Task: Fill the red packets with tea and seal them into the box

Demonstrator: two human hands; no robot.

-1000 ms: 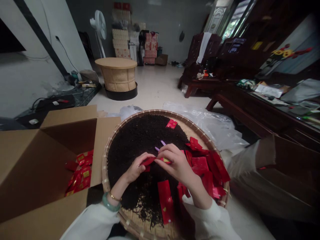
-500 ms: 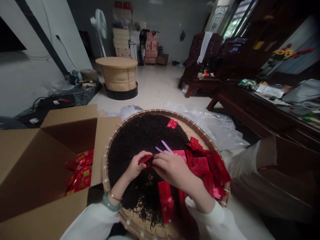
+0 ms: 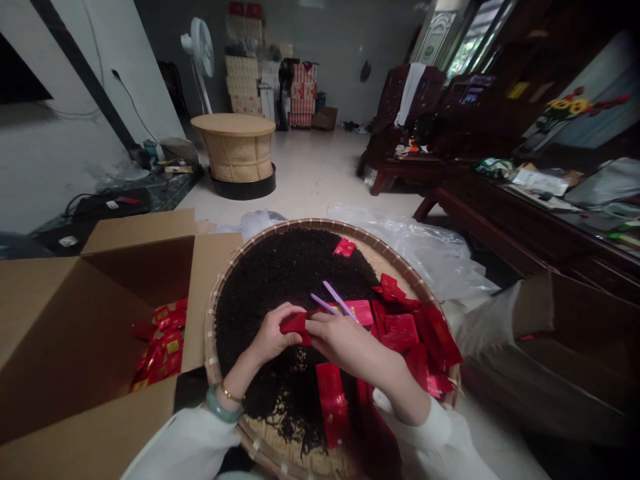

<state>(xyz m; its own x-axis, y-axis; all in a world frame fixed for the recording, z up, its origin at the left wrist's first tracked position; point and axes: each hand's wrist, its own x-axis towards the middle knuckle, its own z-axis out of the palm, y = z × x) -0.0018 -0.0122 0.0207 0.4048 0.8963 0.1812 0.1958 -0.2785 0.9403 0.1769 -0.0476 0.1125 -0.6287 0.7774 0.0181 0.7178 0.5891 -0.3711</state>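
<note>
Between my hands is a small red packet point(image 3: 296, 325), held above a round woven tray point(image 3: 212, 333). My left hand point(image 3: 273, 335) pinches its left side, thumb below and fingers on top. My right hand point(image 3: 340, 337) grips the right side, its fingertips partly hidden behind the packet. Dark loose tea leaves point(image 3: 280, 267) cover much of the tray. Just beyond my right hand lie two purple sticks point(image 3: 340, 301), perhaps tongs. Flat red packets point(image 3: 400, 330) are heaped at the tray's right, one long red packet point(image 3: 331, 403) lies near the front, and a single red packet point(image 3: 345, 247) rests on the leaves.
An open cardboard box point(image 3: 50, 333) at the left holds several filled red packets point(image 3: 163, 347). Clear plastic sheeting point(image 3: 415, 240) lies behind the tray. At the right stand another box point(image 3: 575, 347) and a dark wooden table point(image 3: 540, 220). A round bamboo stand point(image 3: 235, 153) is farther back.
The red packet has turned upright between my hands, its face now showing. My right hand has shifted slightly left and down, uncovering more of the purple sticks.
</note>
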